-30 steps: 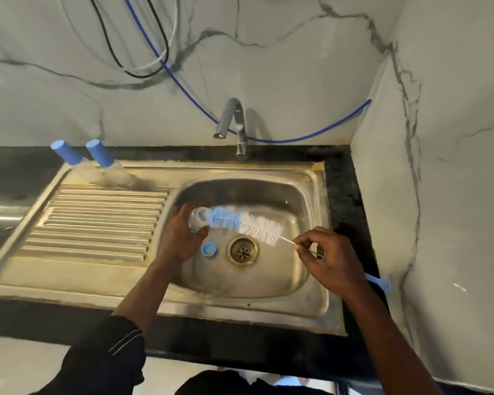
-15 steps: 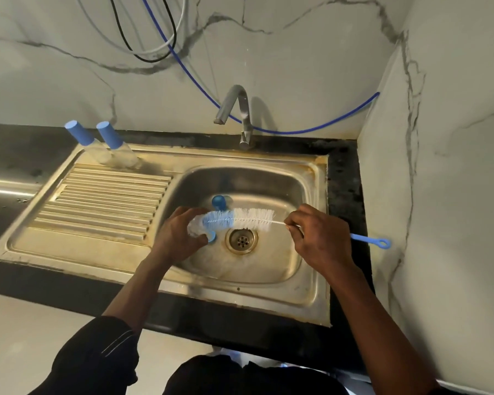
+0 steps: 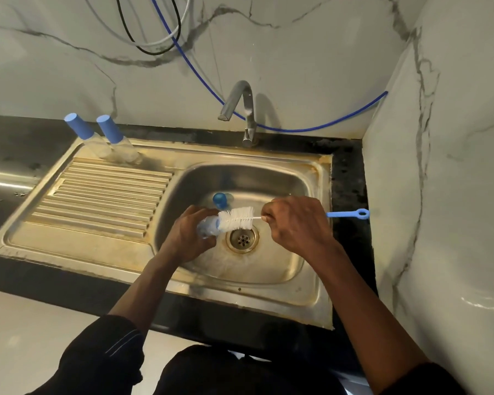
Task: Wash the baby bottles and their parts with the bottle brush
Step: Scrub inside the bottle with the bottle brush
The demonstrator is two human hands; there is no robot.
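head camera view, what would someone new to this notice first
Two hands meet over the sink basin: the left hand holds a clear bottle, and the right hand pushes a white-bristled bottle brush into its mouth, above the drain. Next, two blue-capped bottles stand at the drainboard's back left, with a loose blue cap in the basin.

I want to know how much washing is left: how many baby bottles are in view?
3. Two capped bottles stand at the back of the drainboard; a third bottle is in the left hand, over the basin. Others may lie hidden behind the hands.
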